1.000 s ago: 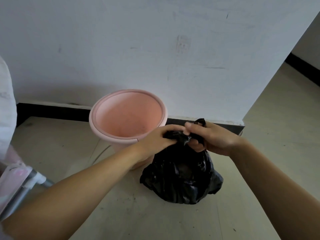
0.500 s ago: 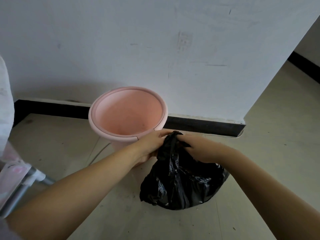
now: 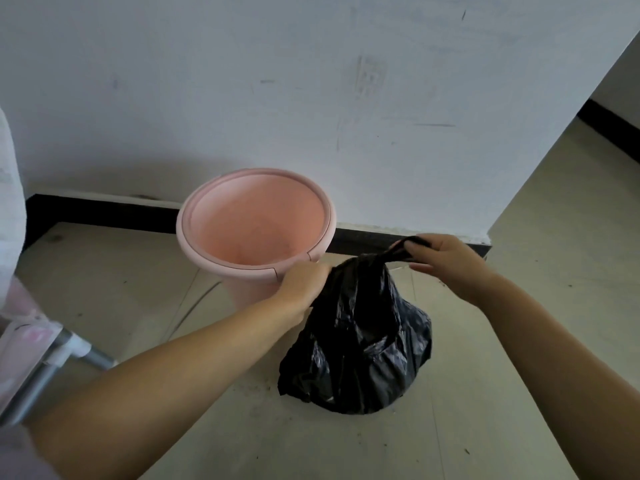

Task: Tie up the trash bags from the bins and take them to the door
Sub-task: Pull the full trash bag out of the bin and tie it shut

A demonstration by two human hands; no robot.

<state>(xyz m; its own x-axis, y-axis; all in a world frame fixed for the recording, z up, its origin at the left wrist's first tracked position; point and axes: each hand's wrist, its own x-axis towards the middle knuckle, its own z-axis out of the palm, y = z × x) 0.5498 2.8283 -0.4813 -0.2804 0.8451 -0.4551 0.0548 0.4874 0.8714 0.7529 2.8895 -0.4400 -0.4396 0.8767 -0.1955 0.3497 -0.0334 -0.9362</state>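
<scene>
While the crumpled black plastic trash bag (image 3: 360,344) sits on the pale, speckled floor (image 3: 519,393) just right of the round pink plastic bin (image 3: 256,233), the left hand (image 3: 304,282) is closed on its upper edge; the right hand (image 3: 446,261) pinches a twisted tail of its neck, pulled rightward; behind the bin stand a scuffed white wall (image 3: 311,98) and black skirting (image 3: 97,211).

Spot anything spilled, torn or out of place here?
Nothing stands out. The black plastic trash bag sits intact on the floor, both hands gripping its top; the round pink plastic bin stands upright and unlined. Only small dark specks dot the floor.
</scene>
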